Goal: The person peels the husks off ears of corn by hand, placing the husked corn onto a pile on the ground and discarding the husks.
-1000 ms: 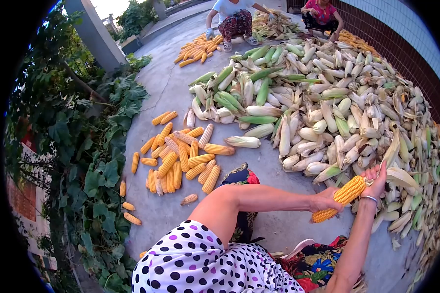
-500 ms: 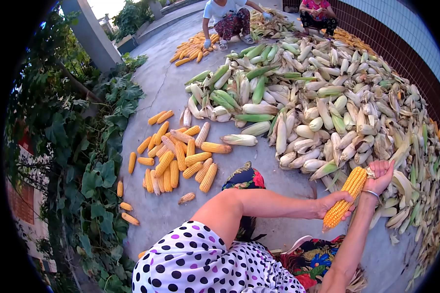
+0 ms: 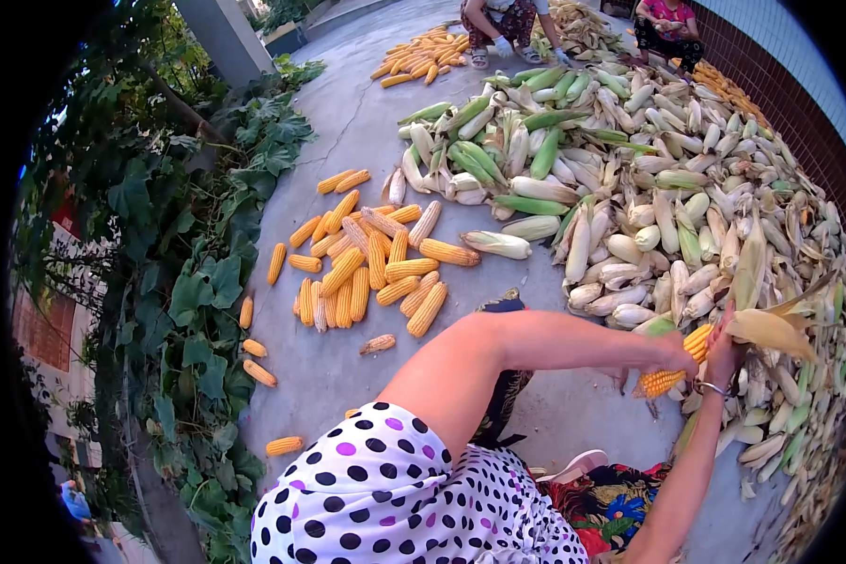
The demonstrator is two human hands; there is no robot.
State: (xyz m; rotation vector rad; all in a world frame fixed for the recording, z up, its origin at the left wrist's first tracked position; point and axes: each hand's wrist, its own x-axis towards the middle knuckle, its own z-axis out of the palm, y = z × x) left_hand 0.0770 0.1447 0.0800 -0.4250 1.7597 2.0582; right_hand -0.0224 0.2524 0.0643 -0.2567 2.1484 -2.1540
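An ear of corn [image 3: 662, 383], its yellow kernels bare at the tip and middle, slants between my hands at the right. My left hand [image 3: 672, 354] is closed around it. My right hand [image 3: 721, 352], with a bracelet at the wrist, is closed at the ear's stalk end on the pale husk [image 3: 771, 331]. Dry husk leaves fan out beyond that hand to the right. Part of the ear is covered by my fingers. Just behind my hands rises a big heap of unhusked corn [image 3: 630, 273].
Husked yellow ears [image 3: 376, 263] lie in a loose pile on the concrete floor [image 3: 348, 141], with several strays nearby. Leafy vines [image 3: 207, 301] line the left side. One gloved person [image 3: 508, 28] crouches at the back; another person [image 3: 667, 28] sits farther right.
My hands and the ear have shifted slightly right, with husk leaves now spread out beyond my right hand. The view has turned left. The gloved person now reaches toward the heap.
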